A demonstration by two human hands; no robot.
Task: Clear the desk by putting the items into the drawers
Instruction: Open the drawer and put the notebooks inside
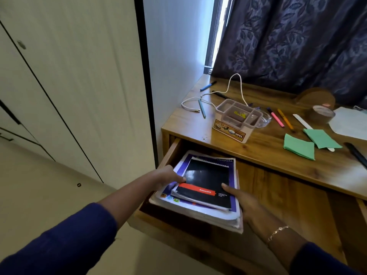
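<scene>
Two hands, left [168, 176] and right [241, 199], on opposite edges of notebook stack [206, 175]

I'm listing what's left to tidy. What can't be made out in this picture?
Head view:
- Drawer interior: hidden under the stack.
- Stack's lower covers: mostly under the black pad.
- Fingers of the right hand: behind the stack.
- Black pen and paper: cut off by the right edge.
- Organizer contents: too small to tell.

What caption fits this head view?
The left hand and right hand hold notebooks in the open drawer; pens and organizer sit on the desk.
</scene>
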